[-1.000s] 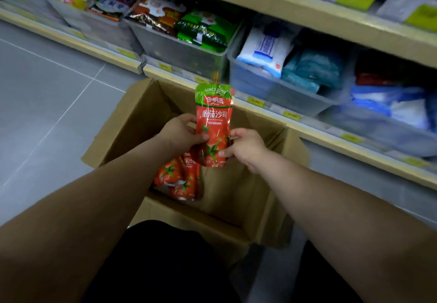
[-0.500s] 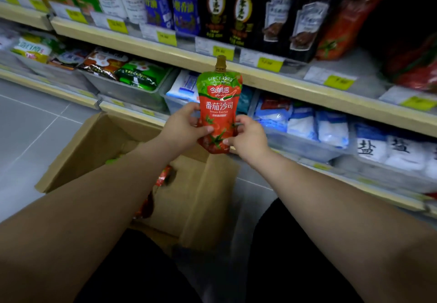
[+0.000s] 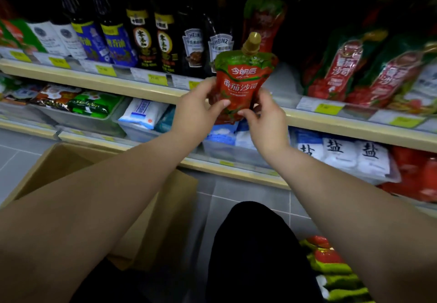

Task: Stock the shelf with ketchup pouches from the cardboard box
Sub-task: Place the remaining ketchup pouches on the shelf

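Observation:
I hold one red and green ketchup pouch [image 3: 241, 82] with a gold cap upright in both hands, in front of the middle shelf [image 3: 331, 119]. My left hand [image 3: 197, 111] grips its lower left side and my right hand [image 3: 267, 119] its lower right. Several matching ketchup pouches [image 3: 338, 68] lean on that shelf to the right, with a bare gap just behind the held pouch. The open cardboard box [image 3: 163, 210] sits on the floor at lower left, its inside hidden by my left arm.
Dark sauce bottles [image 3: 165, 40] fill the shelf to the left of the gap. Below it, bins hold white salt bags [image 3: 343, 153] and snack packs [image 3: 78, 101]. More packets [image 3: 331, 269] lie on the floor at lower right. Yellow price tags line the shelf edges.
Both hands have lifted the pouch out of the box and up to the middle shelf, and my view has risen from the box to the shelves.

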A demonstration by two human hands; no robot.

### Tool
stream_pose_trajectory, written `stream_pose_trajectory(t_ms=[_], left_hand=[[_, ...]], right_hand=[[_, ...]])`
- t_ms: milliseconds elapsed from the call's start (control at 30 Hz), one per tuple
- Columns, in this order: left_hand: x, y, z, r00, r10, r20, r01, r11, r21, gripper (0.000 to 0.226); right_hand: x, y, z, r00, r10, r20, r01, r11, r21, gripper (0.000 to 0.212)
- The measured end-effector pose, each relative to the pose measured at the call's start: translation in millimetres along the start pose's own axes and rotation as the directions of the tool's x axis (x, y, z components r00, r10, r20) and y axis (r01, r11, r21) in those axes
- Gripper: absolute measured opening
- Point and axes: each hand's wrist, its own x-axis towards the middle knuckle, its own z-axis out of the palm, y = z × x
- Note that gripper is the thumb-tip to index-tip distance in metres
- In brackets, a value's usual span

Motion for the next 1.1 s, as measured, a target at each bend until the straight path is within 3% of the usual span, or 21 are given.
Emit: stream_pose_trajectory(t_ms=[133,367,533,667,833,1100], left_hand=[[17.1,26.6,19.4,0.991,0.122,-0.059,-0.118,0.991,0.065,0.040],[47.8,44.0,57.5,0.975,0.199,-0.096,-0.194,0.979,0.058,0.034],[67.2,40.4,81.5,0.985,0.164,-0.043,-0.161,0.985,0.068,0.035],[80.9,40.4,97.3,0.993,0.114,0.025,-0.115,0.992,0.052,0.045],[97.7,39.7,113.7,0.995,0.068,0.069,-0.071,0.997,0.043,0.041],[109.8,34.4,119.1,0.996,-0.007,0.087,-0.001,0.995,0.096,0.047]], right_hand=[[20.0,4.5,-29.6,0.993,-0.067,-0.100,0.059,0.995,-0.080,0.036],[45.0,19.1,-53.7,0.969,-0.105,-0.222,0.076,0.988,-0.137,0.032],[56.9,33.3,-56.5,0.967,-0.072,-0.245,0.038,0.989,-0.141,0.033],[64.6,44.4,-53.3,0.964,-0.001,-0.266,-0.055,0.978,-0.203,0.031],[73.5,55.3,-49.3,0.950,0.098,-0.296,-0.186,0.941,-0.283,0.023],[69.1,54.5,-45.9,0.963,0.082,-0.257,-0.149,0.957,-0.251,0.042]])
